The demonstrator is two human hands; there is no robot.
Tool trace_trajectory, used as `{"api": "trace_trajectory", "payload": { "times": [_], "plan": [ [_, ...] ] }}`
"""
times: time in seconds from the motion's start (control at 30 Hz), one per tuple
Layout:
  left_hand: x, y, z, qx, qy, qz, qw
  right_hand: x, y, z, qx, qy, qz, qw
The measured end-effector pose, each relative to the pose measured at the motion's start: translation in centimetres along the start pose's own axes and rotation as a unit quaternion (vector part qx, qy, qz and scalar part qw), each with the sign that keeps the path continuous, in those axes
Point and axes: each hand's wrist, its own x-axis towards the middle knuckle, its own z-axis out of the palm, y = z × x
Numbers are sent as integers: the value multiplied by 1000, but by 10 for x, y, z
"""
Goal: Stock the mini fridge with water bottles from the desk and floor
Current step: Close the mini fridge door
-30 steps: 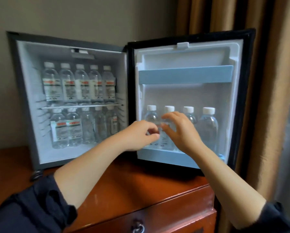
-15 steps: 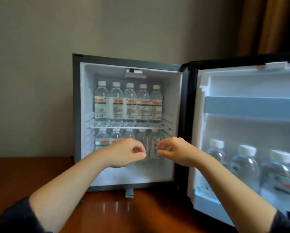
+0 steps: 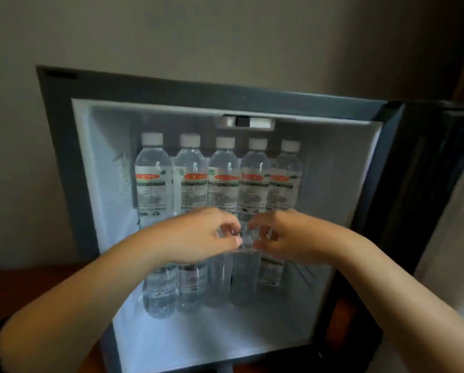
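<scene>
**A:** Status on the mini fridge (image 3: 58, 170)?

**B:** Open. The door (image 3: 427, 184) is swung out to the right, and only its edge and a strip of the inner liner are in shot. The fridge sits on the wooden desk (image 3: 23, 286) against a plain wall (image 3: 225, 36).

**A:** Bottles?

**B:** Two rows inside. The upper-row bottles (image 3: 222, 184) are five, upright, with white caps and red-and-green labels facing out. They stand shoulder to shoulder on the shelf, with a gap to each side wall. The lower-row bottles (image 3: 161, 292) stand on the fridge floor directly under them. I count at least four, and their tops are hidden behind the hands.

**A:** Hands?

**B:** Both are in front of the opening at shelf level, about centre. The left hand (image 3: 198, 238) comes in from the lower left and the right hand (image 3: 287, 235) from the lower right, fingertips nearly meeting. Fingers are curled in on both, and both forearms are bare.

**A:** Gripping anything?

**B:** Cannot tell. Clear plastic from one lower-row bottle shows in the gap between the fingertips, but it's blurred there — no call on whether either hand pinches it or just sits in front of it.

**A:** Anything else?

**B:** A small white control unit (image 3: 245, 122) sits under the fridge ceiling, slightly right of centre. The interior is lit bluish-white.
</scene>
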Motion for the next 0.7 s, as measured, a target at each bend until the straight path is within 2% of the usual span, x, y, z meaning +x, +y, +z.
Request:
{"api": "trace_trajectory", "payload": {
  "times": [0.13, 0.3, 0.5, 0.7],
  "plan": [
    [1, 15, -23, -7, 3, 18, 1000, -9, -9, -38, 17, -38, 9, 999],
    [-8, 48, -59, -1, -47, 35, 998, -41, -14, -76, -10, -54, 33, 998],
    [-23, 117, -103, 21, -77, 121, 989, -112, -19, -130, 19, 5, 100, 995],
    [-10, 179, -116, 52, -35, 236, 970, -176, -11, -182, 13, 86, 171, 981]
  ]
}}
